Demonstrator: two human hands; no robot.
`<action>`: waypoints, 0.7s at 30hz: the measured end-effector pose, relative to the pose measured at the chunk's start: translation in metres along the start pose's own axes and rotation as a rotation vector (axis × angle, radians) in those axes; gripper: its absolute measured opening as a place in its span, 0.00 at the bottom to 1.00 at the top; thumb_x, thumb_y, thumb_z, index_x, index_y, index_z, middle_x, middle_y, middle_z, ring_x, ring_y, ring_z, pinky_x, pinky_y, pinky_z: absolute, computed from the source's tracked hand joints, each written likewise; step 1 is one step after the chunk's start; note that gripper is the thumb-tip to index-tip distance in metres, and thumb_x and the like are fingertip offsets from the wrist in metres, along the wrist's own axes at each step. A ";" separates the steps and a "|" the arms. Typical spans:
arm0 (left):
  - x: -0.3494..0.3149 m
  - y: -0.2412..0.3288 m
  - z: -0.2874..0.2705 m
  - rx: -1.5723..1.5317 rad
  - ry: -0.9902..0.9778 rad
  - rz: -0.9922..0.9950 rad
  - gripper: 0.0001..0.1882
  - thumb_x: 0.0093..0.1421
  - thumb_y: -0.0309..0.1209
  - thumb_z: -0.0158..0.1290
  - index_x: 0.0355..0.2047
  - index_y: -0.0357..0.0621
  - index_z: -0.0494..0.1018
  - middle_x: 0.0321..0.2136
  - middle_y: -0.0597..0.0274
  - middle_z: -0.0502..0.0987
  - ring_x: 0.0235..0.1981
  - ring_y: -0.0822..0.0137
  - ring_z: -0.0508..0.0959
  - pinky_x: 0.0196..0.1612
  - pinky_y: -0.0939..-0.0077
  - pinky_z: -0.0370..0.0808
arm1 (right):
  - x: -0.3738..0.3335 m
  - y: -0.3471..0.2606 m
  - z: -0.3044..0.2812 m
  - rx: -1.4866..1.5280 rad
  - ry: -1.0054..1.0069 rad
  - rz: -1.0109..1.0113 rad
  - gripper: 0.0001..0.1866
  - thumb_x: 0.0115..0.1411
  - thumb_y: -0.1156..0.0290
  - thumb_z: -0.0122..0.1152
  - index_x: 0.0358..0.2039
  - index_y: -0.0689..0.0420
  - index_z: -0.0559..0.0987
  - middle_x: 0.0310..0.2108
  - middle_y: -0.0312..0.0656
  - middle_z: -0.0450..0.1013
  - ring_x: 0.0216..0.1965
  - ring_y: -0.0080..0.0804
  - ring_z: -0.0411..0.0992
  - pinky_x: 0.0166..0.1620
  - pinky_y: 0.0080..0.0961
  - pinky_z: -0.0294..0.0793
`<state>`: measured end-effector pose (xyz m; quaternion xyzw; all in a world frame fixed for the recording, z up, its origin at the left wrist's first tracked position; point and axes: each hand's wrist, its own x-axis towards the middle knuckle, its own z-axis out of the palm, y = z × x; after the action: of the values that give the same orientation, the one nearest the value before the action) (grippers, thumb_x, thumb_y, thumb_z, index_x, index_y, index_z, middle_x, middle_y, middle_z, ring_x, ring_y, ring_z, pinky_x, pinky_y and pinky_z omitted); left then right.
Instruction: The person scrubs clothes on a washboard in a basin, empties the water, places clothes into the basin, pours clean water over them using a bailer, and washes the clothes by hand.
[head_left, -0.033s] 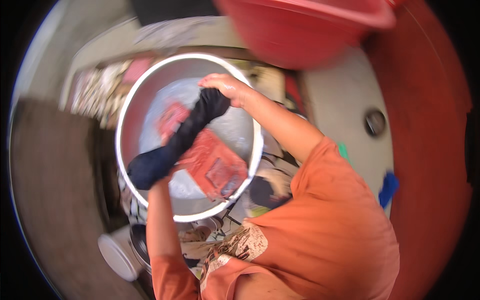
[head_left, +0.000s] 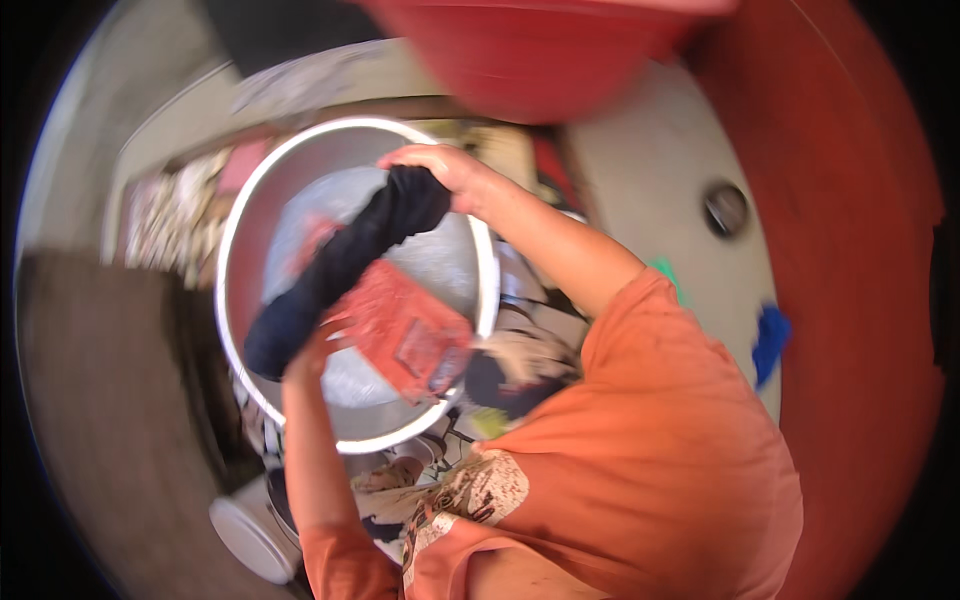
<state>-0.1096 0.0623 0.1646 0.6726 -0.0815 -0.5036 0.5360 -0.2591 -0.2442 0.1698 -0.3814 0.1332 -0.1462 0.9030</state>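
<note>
A long, dark piece of wet-looking cloth, bunched lengthwise like a thick roll, stretches slantwise over a round metal basin. My right hand is closed around its upper end by the basin's far right rim. At the lower left end, my left hand grips from beneath, mostly covered by the cloth, with some fingers showing beside it. Below, a red cloth with a darker patch lies in pale, cloudy water inside the basin.
Beyond the basin stands a large red tub. Patterned fabric lies around and under the basin. A white round container is at the lower left. To the right are a dark round object and a blue item.
The view has shifted slightly, so the basin and tub appear further left. Held at both ends still, the dark cloth looks straighter, its lower end less bent.
</note>
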 end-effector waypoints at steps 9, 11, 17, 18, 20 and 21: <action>0.023 0.130 0.208 0.722 -0.172 0.410 0.27 0.62 0.47 0.46 0.56 0.44 0.64 0.42 0.55 0.75 0.37 0.68 0.76 0.38 0.76 0.73 | -0.307 -0.024 -0.147 0.697 0.018 -0.678 0.25 0.58 0.59 0.39 0.50 0.63 0.70 0.49 0.48 0.70 0.49 0.43 0.70 0.52 0.41 0.69; 0.011 0.123 0.214 0.745 -0.196 0.406 0.26 0.63 0.46 0.45 0.56 0.43 0.64 0.41 0.55 0.75 0.37 0.69 0.76 0.38 0.77 0.73 | -0.388 -0.025 -0.171 0.562 0.131 -0.800 0.27 0.58 0.58 0.37 0.51 0.63 0.69 0.51 0.49 0.68 0.50 0.44 0.68 0.53 0.41 0.68; 0.008 0.095 0.135 0.699 -0.252 0.233 0.26 0.63 0.46 0.45 0.55 0.41 0.65 0.39 0.56 0.75 0.35 0.69 0.76 0.36 0.78 0.73 | -0.494 -0.043 -0.141 0.482 1.320 -0.922 0.27 0.58 0.58 0.36 0.51 0.60 0.69 0.52 0.48 0.67 0.52 0.45 0.67 0.53 0.45 0.67; 0.010 0.086 0.115 0.615 -0.255 0.168 0.27 0.62 0.47 0.45 0.55 0.42 0.64 0.39 0.57 0.75 0.34 0.69 0.77 0.35 0.78 0.73 | -0.510 -0.039 -0.152 0.477 1.349 -1.028 0.27 0.58 0.59 0.35 0.51 0.62 0.69 0.52 0.48 0.67 0.53 0.45 0.66 0.54 0.45 0.66; 0.014 0.074 0.077 0.504 -0.244 0.121 0.28 0.62 0.48 0.45 0.56 0.42 0.63 0.40 0.57 0.75 0.35 0.68 0.76 0.37 0.77 0.73 | -0.538 -0.034 -0.168 0.468 1.369 -1.133 0.26 0.59 0.59 0.34 0.51 0.63 0.69 0.52 0.49 0.67 0.53 0.46 0.65 0.55 0.45 0.66; 0.013 0.071 0.060 0.402 -0.231 0.076 0.29 0.62 0.48 0.45 0.56 0.42 0.62 0.41 0.57 0.74 0.36 0.68 0.76 0.38 0.75 0.72 | -0.552 -0.031 -0.173 0.464 1.234 -1.218 0.26 0.59 0.59 0.34 0.51 0.63 0.69 0.52 0.50 0.66 0.54 0.46 0.64 0.55 0.45 0.65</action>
<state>-0.1186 -0.0140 0.2188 0.7002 -0.2659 -0.5304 0.3970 -0.8334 -0.1755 0.1473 -0.0474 0.3363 -0.8021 0.4911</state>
